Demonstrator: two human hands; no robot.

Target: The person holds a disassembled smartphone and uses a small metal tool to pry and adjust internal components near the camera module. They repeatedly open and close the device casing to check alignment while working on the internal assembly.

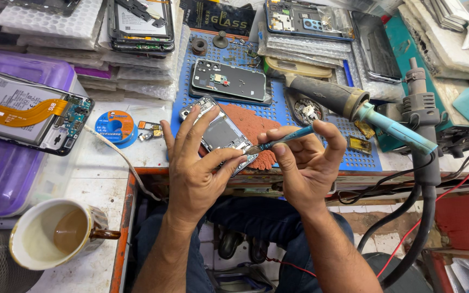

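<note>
My left hand (pixel 194 163) holds a small opened phone frame (pixel 219 133) tilted above the front edge of the blue perforated mat (pixel 234 59). My right hand (pixel 305 160) grips a thin teal-handled tool (pixel 284 140) like a pen. Its metal tip touches the lower right edge of the phone frame. Both hands hover over my lap, just in front of the bench edge.
A black phone back (pixel 229 80) lies on the mat. A hot-air handle (pixel 332 95) and a soldering iron in its stand (pixel 408 133) sit right. An opened phone (pixel 25 111) rests on a purple box, a solder wire reel (pixel 116 126) beside it. A mug of tea (pixel 55 233) stands front left.
</note>
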